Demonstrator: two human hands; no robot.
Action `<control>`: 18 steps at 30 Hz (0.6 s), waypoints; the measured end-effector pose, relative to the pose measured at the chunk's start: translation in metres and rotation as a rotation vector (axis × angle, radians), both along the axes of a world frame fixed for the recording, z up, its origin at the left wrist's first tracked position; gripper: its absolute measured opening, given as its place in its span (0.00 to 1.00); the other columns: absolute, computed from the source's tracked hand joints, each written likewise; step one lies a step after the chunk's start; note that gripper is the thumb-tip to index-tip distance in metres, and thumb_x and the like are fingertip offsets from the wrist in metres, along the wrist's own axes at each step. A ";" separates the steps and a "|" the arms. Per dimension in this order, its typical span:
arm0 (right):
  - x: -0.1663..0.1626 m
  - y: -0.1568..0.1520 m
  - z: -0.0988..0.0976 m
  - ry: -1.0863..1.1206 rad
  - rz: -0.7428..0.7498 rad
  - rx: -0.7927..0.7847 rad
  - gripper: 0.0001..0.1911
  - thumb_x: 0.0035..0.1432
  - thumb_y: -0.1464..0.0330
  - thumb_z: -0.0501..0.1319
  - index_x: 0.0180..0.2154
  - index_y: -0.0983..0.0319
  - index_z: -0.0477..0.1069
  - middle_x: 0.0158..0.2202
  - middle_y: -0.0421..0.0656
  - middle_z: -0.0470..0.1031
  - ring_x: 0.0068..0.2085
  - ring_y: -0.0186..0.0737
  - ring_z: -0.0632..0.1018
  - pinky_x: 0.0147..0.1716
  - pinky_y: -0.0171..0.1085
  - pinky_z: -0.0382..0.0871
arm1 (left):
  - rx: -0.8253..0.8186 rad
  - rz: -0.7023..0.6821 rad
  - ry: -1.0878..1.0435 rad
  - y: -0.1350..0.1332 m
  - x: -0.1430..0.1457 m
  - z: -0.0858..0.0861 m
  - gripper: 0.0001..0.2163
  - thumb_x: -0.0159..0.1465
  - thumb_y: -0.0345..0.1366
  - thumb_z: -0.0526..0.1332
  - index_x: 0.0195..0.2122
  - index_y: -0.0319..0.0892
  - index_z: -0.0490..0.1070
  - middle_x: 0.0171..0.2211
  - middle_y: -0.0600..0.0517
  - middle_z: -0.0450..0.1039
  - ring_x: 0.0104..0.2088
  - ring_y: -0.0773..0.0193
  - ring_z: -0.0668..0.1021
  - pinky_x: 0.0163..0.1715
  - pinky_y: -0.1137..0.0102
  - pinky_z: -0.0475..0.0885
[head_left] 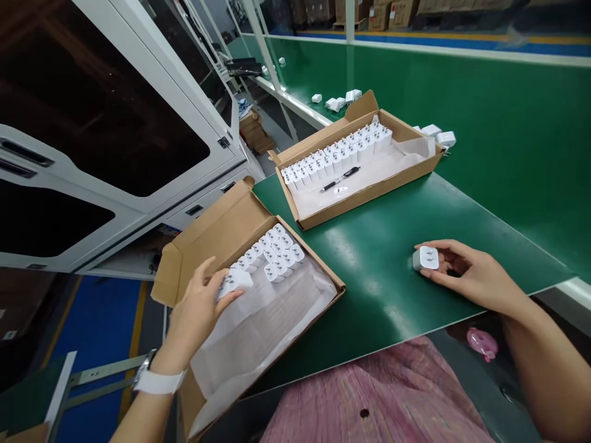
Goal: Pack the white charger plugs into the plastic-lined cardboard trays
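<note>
In my left hand (198, 311) is a white plug-in power adapter (240, 280), gripped between thumb and fingers over the near cardboard box (335, 292). Rows of similar adapters (277, 249) stand in that box with their metal prongs up, on a white foam sheet (272, 314). My right hand (471, 271) is closed around the sides of another white adapter (425, 258), just at the green table (369, 264); its prongs face up toward me. Whether that adapter touches the table I cannot tell.
A second open cardboard box (369, 198) holds rows of adapters, a black pen (340, 179) and a small white label. Loose adapters (339, 103) lie on the green conveyor surface (484, 98) behind. A white machine cabinet (152, 209) stands at the left.
</note>
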State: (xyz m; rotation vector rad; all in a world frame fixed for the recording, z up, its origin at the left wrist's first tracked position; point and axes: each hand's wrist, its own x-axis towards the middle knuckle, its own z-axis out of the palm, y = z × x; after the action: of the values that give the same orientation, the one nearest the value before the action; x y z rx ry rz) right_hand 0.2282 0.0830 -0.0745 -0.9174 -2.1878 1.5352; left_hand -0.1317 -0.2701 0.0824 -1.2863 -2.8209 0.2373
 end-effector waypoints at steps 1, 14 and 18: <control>0.000 -0.001 0.000 0.002 -0.004 0.001 0.25 0.54 0.57 0.69 0.52 0.55 0.71 0.41 0.44 0.77 0.35 0.40 0.77 0.34 0.38 0.75 | -0.056 0.014 0.035 0.003 0.004 -0.009 0.24 0.66 0.57 0.51 0.54 0.47 0.69 0.68 0.43 0.52 0.56 0.45 0.72 0.39 0.57 0.78; 0.005 -0.006 -0.002 -0.012 -0.012 0.050 0.27 0.53 0.55 0.69 0.52 0.55 0.70 0.41 0.42 0.76 0.37 0.39 0.77 0.36 0.37 0.74 | -0.099 0.023 0.174 0.053 0.019 -0.039 0.23 0.67 0.54 0.52 0.56 0.46 0.68 0.68 0.40 0.51 0.58 0.42 0.70 0.37 0.53 0.80; 0.006 -0.005 -0.005 -0.006 -0.008 0.048 0.27 0.52 0.55 0.69 0.53 0.54 0.70 0.39 0.41 0.76 0.34 0.37 0.76 0.34 0.36 0.73 | -0.066 0.056 0.112 0.051 0.017 -0.047 0.23 0.67 0.54 0.53 0.56 0.46 0.68 0.69 0.39 0.51 0.58 0.42 0.71 0.38 0.51 0.80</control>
State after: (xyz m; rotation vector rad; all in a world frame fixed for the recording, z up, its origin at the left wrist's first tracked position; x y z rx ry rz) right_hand 0.2339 0.0778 -0.0794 -0.9158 -2.2131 1.4713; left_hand -0.1144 -0.2187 0.0355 -1.1669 -2.7786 0.3944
